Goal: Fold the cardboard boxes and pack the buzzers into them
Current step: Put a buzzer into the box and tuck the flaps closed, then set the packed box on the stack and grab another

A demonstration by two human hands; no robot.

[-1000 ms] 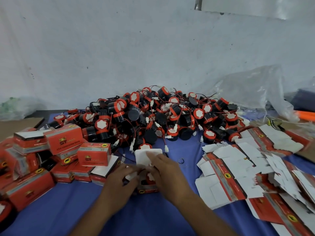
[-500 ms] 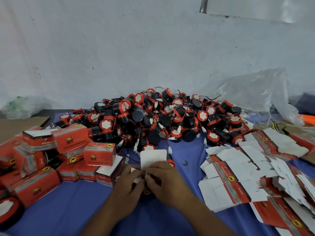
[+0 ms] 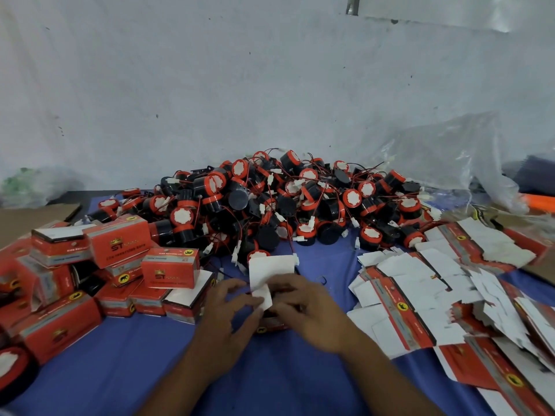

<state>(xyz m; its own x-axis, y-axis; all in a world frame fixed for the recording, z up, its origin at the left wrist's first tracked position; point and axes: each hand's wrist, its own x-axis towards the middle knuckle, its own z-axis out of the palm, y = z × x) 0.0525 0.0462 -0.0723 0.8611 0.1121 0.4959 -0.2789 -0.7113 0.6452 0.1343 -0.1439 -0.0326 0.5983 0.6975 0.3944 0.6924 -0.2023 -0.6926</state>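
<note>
A small red cardboard box point(image 3: 271, 273) sits on the blue cloth in front of me, its white lid flap standing up. My left hand point(image 3: 231, 313) and my right hand point(image 3: 309, 307) hold it from both sides, fingertips pinching a small white side flap between them. Most of the box is hidden under my hands. A big heap of black-and-red buzzers point(image 3: 279, 205) with thin wires lies just behind it. Closed red boxes point(image 3: 120, 262) are stacked at the left. Flat unfolded boxes point(image 3: 444, 295) lie spread out at the right.
The blue cloth point(image 3: 270, 379) covers the table. A clear plastic bag point(image 3: 444, 157) slumps against the white wall at the back right. Brown cardboard point(image 3: 27, 217) lies at the far left. A single buzzer point(image 3: 12, 370) sits at the lower left edge.
My hands have stayed on the box while the fingers worked on its flaps; a small white side flap now shows between my fingertips. The view has shifted slightly.
</note>
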